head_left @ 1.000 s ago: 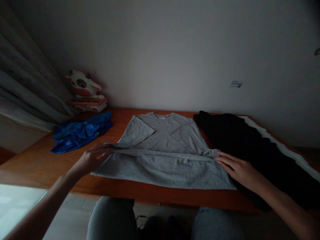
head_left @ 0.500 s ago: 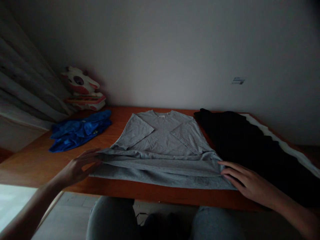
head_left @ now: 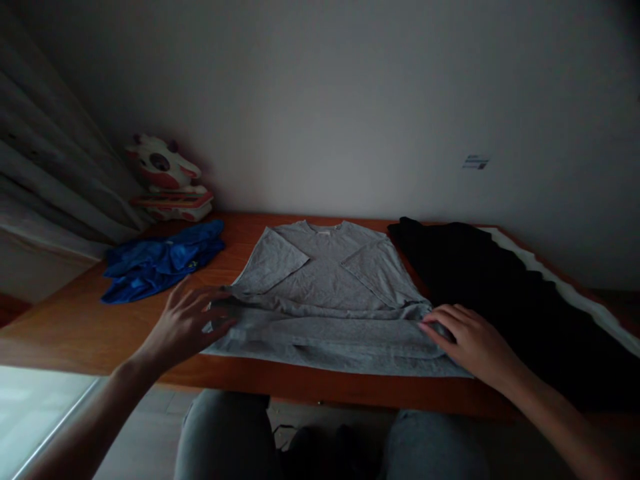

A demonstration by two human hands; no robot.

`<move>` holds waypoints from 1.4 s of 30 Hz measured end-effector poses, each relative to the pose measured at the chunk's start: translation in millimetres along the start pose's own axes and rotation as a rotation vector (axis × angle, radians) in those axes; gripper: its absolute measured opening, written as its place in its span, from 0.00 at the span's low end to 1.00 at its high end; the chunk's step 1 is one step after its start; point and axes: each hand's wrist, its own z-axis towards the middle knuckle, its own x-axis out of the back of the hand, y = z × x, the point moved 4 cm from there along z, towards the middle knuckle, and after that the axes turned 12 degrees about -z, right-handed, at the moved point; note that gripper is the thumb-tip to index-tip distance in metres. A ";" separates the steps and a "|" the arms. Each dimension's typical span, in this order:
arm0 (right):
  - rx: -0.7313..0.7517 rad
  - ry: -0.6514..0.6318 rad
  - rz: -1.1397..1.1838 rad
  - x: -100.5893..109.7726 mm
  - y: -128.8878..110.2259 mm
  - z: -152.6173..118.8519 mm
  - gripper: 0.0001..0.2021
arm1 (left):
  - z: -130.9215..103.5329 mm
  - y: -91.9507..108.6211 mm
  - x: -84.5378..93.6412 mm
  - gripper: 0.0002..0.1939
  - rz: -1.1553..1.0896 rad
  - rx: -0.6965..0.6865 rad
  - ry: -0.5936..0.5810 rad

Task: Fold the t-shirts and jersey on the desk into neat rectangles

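Note:
A grey T-shirt [head_left: 325, 273] lies on the wooden table with its neckline toward the wall and both sleeves folded inward over the body. Its lower part is bunched into a crosswise fold along the near side. At the left end of that fold, my left hand [head_left: 193, 317] grips the cloth between thumb and fingers, a little blurred. My right hand [head_left: 465, 337] pinches the fold's right end with thumb and fingertips. Part of the hem spreads flat below the fold near the table's front edge.
A crumpled blue garment [head_left: 163, 260] lies at the left, with a cow-shaped toy keyboard [head_left: 173, 183] behind it. Black clothing [head_left: 480, 287] is spread on the right, over a white cloth [head_left: 575, 297]. The wooden table [head_left: 85, 327] meets the wall at the back; a curtain hangs left.
My left hand has moved right, drawing the shirt's left edge inward. The right hand has shifted slightly left and up along the fold.

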 end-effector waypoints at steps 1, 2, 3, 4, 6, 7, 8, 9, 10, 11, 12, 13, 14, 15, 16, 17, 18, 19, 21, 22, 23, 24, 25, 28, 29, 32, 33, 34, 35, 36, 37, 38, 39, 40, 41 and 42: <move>0.033 -0.005 0.034 0.6 -11.1 3.6 0.14 | 6.6 13.2 -3.6 0.08 -0.039 -0.028 -0.026; 0.084 -0.021 0.069 0.4 -24.0 5.6 0.11 | 12.3 27.1 -8.0 0.08 -0.091 -0.066 -0.065; 0.144 -0.036 0.097 -0.4 -37.6 6.2 0.09 | 16.8 41.1 -13.1 0.10 -0.149 -0.111 -0.118; 0.204 -0.048 0.114 -1.8 -51.0 5.5 0.09 | 20.2 54.1 -18.4 0.13 -0.203 -0.157 -0.172; 0.299 -0.060 0.111 -6.4 -72.8 2.0 0.15 | 24.2 74.3 -28.5 0.18 -0.281 -0.240 -0.264; 0.326 -0.057 0.100 -9.4 -80.0 0.1 0.17 | 25.4 80.3 -32.9 0.20 -0.300 -0.261 -0.293; 0.340 -0.052 0.089 -12.4 -84.5 -1.5 0.19 | 26.2 83.6 -36.9 0.20 -0.307 -0.267 -0.315; 0.346 -0.046 0.079 -15.3 -86.8 -2.5 0.20 | 26.6 84.7 -40.4 0.21 -0.308 -0.262 -0.335; 0.344 -0.040 0.071 -17.8 -87.2 -3.0 0.21 | 26.8 84.4 -43.5 0.21 -0.307 -0.250 -0.353; 0.341 -0.037 0.062 -19.7 -86.5 -3.0 0.21 | 26.7 82.9 -45.8 0.22 -0.307 -0.232 -0.367; 0.338 -0.040 0.054 -21.3 -85.3 -2.8 0.21 | 26.6 81.3 -47.2 0.22 -0.312 -0.216 -0.375; 0.338 -0.047 0.047 -22.3 -84.2 -2.5 0.20 | 26.3 79.8 -47.7 0.22 -0.325 -0.204 -0.378; 0.335 -0.055 0.040 -23.0 -83.3 -2.2 0.19 | 26.1 78.3 -47.7 0.21 -0.345 -0.187 -0.377; 0.329 -0.061 0.035 -23.1 -82.9 -2.1 0.17 | 25.9 76.9 -47.1 0.21 -0.372 -0.166 -0.373; 0.320 -0.060 0.030 -22.8 -83.1 -2.3 0.17 | 25.6 75.7 -46.2 0.20 -0.403 -0.139 -0.368; 0.309 -0.055 0.026 -22.0 -83.8 -2.6 0.16 | 25.3 74.8 -45.0 0.20 -0.436 -0.112 -0.362; 0.297 -0.046 0.026 -20.8 -84.8 -3.0 0.15 | 25.0 74.2 -43.7 0.20 -0.466 -0.086 -0.357; 0.285 -0.041 0.031 -19.3 -86.0 -3.2 0.14 | 24.8 74.1 -42.4 0.21 -0.490 -0.068 -0.353; 0.259 -0.048 0.064 -15.8 -87.1 -1.5 0.11 | 25.7 74.8 -40.2 0.20 -0.511 -0.050 -0.351; 0.240 -0.058 0.085 -13.9 -86.0 1.0 0.10 | 27.2 74.8 -39.7 0.19 -0.505 -0.040 -0.348; 0.216 -0.064 0.100 -12.2 -83.2 4.6 0.11 | 29.8 74.0 -39.6 0.18 -0.491 -0.026 -0.338; 0.184 -0.063 0.104 -10.7 -78.2 9.4 0.12 | 33.3 72.1 -40.1 0.16 -0.468 -0.006 -0.321; 0.146 -0.053 0.091 -9.9 -71.1 14.8 0.14 | 37.6 68.8 -41.0 0.14 -0.441 0.015 -0.291; 0.009 -0.003 -0.027 -13.8 -38.8 29.6 0.16 | 51.1 49.5 -46.1 0.13 -0.342 0.106 -0.172; -0.040 0.001 -0.074 -17.5 -25.9 32.2 0.15 | 54.0 40.1 -48.4 0.15 -0.301 0.154 -0.144; -0.138 -0.059 -0.150 -31.5 9.4 31.7 0.12 | 54.6 11.4 -56.2 0.19 -0.228 0.296 -0.184; -0.143 -0.095 -0.142 -35.2 17.8 29.6 0.11 | 52.2 3.9 -58.0 0.19 -0.228 0.327 -0.224; -0.137 -0.129 -0.123 -37.7 24.0 27.1 0.10 | 49.0 -1.9 -58.7 0.17 -0.243 0.346 -0.263; -0.126 -0.155 -0.096 -38.3 28.0 24.5 0.10 | 45.6 -5.8 -58.2 0.16 -0.267 0.354 -0.291; -0.116 -0.167 -0.069 -37.1 30.4 22.0 0.10 | 42.1 -8.0 -56.4 0.15 -0.293 0.353 -0.302; -0.110 -0.167 -0.043 -34.4 31.5 19.6 0.10 | 39.0 -8.8 -53.4 0.14 -0.318 0.343 -0.295; -0.107 -0.158 -0.021 -30.8 31.8 17.1 0.11 | 36.1 -8.5 -49.7 0.14 -0.340 0.326 -0.277; -0.104 -0.142 -0.005 -26.9 31.4 14.3 0.11 | 33.3 -7.3 -45.9 0.13 -0.361 0.301 -0.259; -0.097 -0.125 0.004 -23.1 30.7 11.1 0.12 | 30.6 -5.7 -42.2 0.13 -0.377 0.274 -0.244; -0.084 -0.113 0.008 -20.1 29.7 7.4 0.13 | 27.8 -4.2 -39.0 0.13 -0.389 0.252 -0.235; -0.064 -0.109 0.009 -17.8 28.4 3.3 0.14 | 24.8 -2.8 -36.5 0.13 -0.401 0.233 -0.236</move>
